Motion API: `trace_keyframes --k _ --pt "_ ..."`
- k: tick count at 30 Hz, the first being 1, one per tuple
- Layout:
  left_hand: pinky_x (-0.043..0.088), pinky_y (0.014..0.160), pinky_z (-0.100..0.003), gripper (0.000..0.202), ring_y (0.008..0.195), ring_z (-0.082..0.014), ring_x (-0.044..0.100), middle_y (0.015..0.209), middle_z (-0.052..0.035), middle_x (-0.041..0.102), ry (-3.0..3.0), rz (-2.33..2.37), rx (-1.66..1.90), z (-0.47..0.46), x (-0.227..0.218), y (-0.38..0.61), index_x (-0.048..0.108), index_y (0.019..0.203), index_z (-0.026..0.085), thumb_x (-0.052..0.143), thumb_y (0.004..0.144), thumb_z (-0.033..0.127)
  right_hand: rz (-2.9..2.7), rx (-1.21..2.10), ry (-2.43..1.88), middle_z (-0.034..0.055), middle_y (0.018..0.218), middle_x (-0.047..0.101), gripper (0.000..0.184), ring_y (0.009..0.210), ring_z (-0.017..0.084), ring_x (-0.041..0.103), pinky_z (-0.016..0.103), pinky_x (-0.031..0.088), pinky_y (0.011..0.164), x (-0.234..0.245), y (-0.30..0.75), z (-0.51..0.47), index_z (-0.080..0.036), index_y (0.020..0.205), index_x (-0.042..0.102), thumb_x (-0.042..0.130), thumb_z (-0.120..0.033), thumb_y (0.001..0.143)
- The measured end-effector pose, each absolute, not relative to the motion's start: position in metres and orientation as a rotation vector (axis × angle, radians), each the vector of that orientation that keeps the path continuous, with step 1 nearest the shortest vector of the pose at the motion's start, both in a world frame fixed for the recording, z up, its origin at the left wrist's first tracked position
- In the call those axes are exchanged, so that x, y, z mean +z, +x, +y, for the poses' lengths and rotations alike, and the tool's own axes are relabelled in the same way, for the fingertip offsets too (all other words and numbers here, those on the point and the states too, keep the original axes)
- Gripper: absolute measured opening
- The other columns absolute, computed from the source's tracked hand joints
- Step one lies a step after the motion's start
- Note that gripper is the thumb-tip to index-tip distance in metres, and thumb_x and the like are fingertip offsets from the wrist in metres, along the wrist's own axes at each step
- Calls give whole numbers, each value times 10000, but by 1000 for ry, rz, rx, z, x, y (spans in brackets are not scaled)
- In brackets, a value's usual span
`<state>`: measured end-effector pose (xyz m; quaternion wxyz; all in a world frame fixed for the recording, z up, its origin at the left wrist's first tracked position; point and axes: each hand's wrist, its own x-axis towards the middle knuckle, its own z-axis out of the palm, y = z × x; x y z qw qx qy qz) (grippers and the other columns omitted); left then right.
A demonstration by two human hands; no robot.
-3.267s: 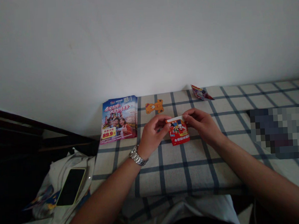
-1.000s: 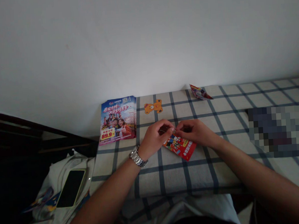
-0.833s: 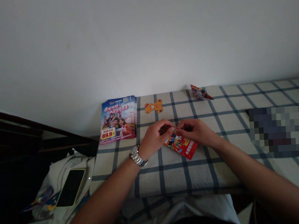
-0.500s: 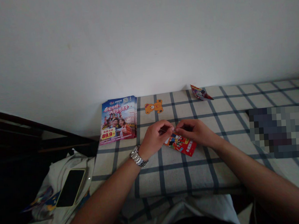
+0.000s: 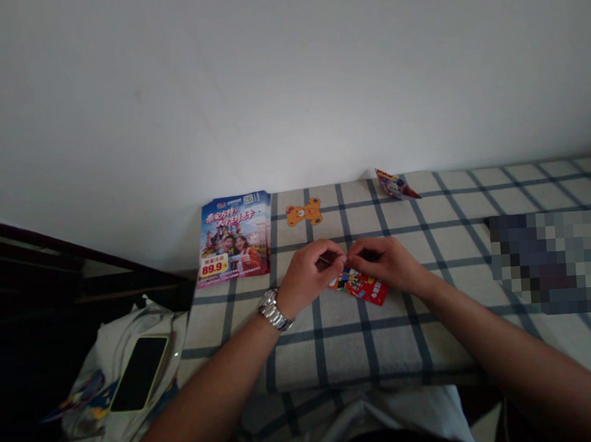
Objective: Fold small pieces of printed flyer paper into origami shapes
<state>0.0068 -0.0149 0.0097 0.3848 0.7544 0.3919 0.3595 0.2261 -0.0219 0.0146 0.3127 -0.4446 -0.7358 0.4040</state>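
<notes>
My left hand point(image 5: 315, 273), with a silver watch point(image 5: 275, 309) on its wrist, is closed in a pinch over the middle of the table. Close against its fingertips, my right hand point(image 5: 385, 261) is pinched too. What the fingertips hold is too small to make out. A red printed card point(image 5: 364, 288) with colourful cartoon figures lies just below the fingers; the hands partly cover its upper end, and I cannot tell whether they grip it.
A stack of flyers point(image 5: 234, 238) lies at the table's left, beside a teddy bear sticker point(image 5: 303, 212). A folded flyer point(image 5: 396, 185) stands near the wall. A blurred-out dark item point(image 5: 543, 259) is at right. Below left, a phone point(image 5: 139, 374) rests on a white bag point(image 5: 115, 332).
Both pinched hands stay almost in place; their fingertips have shifted slightly and less of the red card's left end shows. The view has tilted a little.
</notes>
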Motion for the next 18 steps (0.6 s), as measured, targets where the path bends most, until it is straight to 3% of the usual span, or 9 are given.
trace_keyframes --k 9,18 --pt "530 712 -236 129 760 -135 668 863 -20 723 1861 1013 949 -14 12 4 704 919 188 656 959 301 -1900 1089 -1202 25 829 763 299 704 159 649 260 466 637 16 224 -22 -189 936 762 644 -462 966" --pt "482 633 -227 173 696 -127 612 822 -19 686 1842 1044 968 -13 12 6 671 892 177 642 948 339 -1915 1033 -1171 43 873 773 266 739 174 669 272 490 670 16 225 -23 -191 940 745 628 -428 975"
